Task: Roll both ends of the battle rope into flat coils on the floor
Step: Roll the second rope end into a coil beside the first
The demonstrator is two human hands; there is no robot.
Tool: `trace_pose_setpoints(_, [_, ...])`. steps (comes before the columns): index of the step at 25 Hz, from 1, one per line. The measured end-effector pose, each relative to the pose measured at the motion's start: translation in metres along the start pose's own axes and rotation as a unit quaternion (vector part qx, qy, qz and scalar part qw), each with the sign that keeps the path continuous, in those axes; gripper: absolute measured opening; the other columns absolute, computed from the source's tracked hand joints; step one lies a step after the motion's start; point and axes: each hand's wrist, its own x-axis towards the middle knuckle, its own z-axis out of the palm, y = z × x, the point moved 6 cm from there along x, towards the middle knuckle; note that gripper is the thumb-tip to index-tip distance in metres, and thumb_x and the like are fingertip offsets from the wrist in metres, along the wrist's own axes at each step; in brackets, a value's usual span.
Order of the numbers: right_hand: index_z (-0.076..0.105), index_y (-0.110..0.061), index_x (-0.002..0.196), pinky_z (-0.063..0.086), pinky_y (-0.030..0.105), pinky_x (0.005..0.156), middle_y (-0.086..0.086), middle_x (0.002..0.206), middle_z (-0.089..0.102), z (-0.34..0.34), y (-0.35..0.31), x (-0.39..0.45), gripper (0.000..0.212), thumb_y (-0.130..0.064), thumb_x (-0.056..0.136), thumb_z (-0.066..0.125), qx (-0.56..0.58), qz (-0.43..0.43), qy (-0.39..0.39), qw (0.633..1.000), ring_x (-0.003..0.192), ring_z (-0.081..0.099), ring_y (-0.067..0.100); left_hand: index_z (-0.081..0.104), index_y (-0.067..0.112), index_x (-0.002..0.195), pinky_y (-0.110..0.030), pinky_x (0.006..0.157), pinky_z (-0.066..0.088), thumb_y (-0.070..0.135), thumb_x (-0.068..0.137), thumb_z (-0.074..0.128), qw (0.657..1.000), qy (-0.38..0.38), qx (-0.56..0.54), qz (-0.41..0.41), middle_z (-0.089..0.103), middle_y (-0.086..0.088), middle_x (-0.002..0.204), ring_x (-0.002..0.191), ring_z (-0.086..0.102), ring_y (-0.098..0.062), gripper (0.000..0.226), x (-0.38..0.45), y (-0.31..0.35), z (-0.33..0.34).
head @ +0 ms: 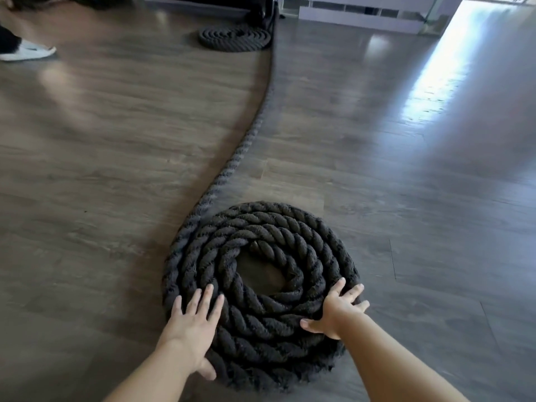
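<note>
Flat on the floor (pixel 406 198), the near coil (pixel 258 291) of thick black battle rope (pixel 249 134) lies under both hands: left hand (pixel 190 323) and right hand (pixel 338 310), fingers spread, pressing its rim; a second coil (pixel 235 38) lies far off.

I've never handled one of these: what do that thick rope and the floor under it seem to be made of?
The rope looks like thick black twisted fibre, matte, with fuzzy fraying along the coil's outer edge; whether it is synthetic or natural cannot be told. The floor looks like grey-brown wood-grain planks, laminate or vinyl perhaps, with a semi-gloss sheen reflecting window light.
</note>
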Motion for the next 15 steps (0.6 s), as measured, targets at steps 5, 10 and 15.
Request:
trace_pose_setpoints(5, [-0.03, -0.007, 0.148, 0.018, 0.059, 0.114, 0.033, 0.152, -0.028, -0.001, -0.001, 0.008, 0.145, -0.076, 0.067, 0.07, -0.008, -0.009, 0.019, 1.0, 0.142, -0.003, 0.056, -0.038, 0.012, 0.142, -0.064, 0.115, 0.005, 0.097, 0.066, 0.039, 0.998, 0.051, 0.043, -0.004, -0.044, -0.021, 0.149, 0.15, -0.014, -0.04, 0.137, 0.015, -0.008, 0.02])
trace_pose_setpoints(10, [-0.031, -0.011, 0.148, 0.019, 0.059, 0.114, 0.029, 0.152, -0.031, 0.0, 0.001, 0.006, 0.144, -0.074, 0.067, 0.07, 0.009, -0.014, 0.028, 0.999, 0.144, -0.007, 0.053, -0.038, 0.01, 0.142, -0.063, 0.116, 0.004, 0.099, 0.064, 0.033, 0.996, 0.084, 0.027, -0.006, -0.041, -0.026, 0.148, 0.15, -0.015, -0.04, 0.138, 0.016, -0.01, 0.024])
trace_pose_setpoints(15, [-0.024, -0.011, 0.151, 0.016, 0.056, 0.117, 0.026, 0.156, -0.026, -0.006, 0.001, 0.003, 0.135, -0.07, 0.072, 0.07, 0.05, -0.026, 0.063, 0.996, 0.146, -0.008, 0.049, -0.034, 0.001, 0.143, -0.065, 0.114, 0.008, 0.103, 0.054, 0.036, 0.996, 0.068, 0.012, -0.055, -0.028, -0.035, 0.152, 0.149, -0.009, -0.046, 0.151, 0.011, 0.001, 0.018])
